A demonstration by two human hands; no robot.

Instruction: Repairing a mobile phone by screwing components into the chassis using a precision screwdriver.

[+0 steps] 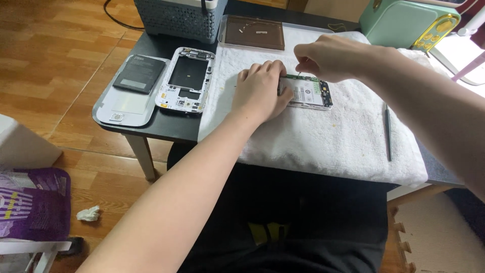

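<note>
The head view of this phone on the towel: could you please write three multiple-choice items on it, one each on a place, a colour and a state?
1. Where does the dark battery lie?
A. on the white back cover at the table's left end
B. on the towel beside the opened phone
C. in the brown tray

2. What colour is the towel under the opened phone?
A. grey
B. white
C. green

3. How does the left hand stand to the opened phone?
A. lifted clear of it
B. pressed flat on its left end
C. holding it up in the air

Answers:
1 A, the battery rests on the cover, next to the white middle frame.
2 B, the cloth is plainly white.
3 B, the fingers lie over the phone's left end while the right hand pinches above its top edge.
</note>
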